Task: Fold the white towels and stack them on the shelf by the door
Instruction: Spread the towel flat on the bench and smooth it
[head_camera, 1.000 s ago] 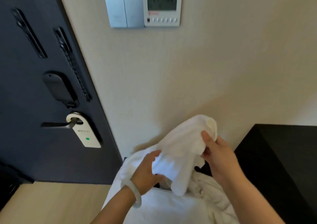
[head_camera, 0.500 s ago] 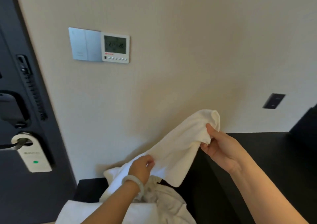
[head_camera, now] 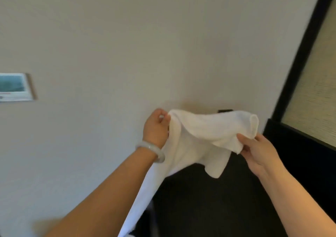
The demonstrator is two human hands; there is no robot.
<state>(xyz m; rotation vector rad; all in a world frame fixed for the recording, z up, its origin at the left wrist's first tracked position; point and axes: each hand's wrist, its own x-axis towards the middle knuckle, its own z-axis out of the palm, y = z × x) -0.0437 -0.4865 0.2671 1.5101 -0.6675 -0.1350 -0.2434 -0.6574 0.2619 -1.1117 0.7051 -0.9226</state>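
Note:
A white towel (head_camera: 198, 138) hangs in the air in front of the cream wall, held up between both hands. My left hand (head_camera: 156, 127), with a pale bangle on the wrist, grips the towel's upper left edge. My right hand (head_camera: 258, 151) pinches the bunched right end. The towel sags in the middle, and a long part of it trails down behind my left forearm to the bottom edge of the view. The black surface (head_camera: 209, 206) lies below the towel.
A thermostat panel (head_camera: 15, 87) is on the wall at the far left. A black-framed panel with a woven beige face (head_camera: 314, 84) stands at the right. A small dark wall socket (head_camera: 225, 111) peeks out above the towel.
The view has swung right and up; the door has left the frame. My left hand rose to the level of my right, lifting the towel off the pile and spreading it.

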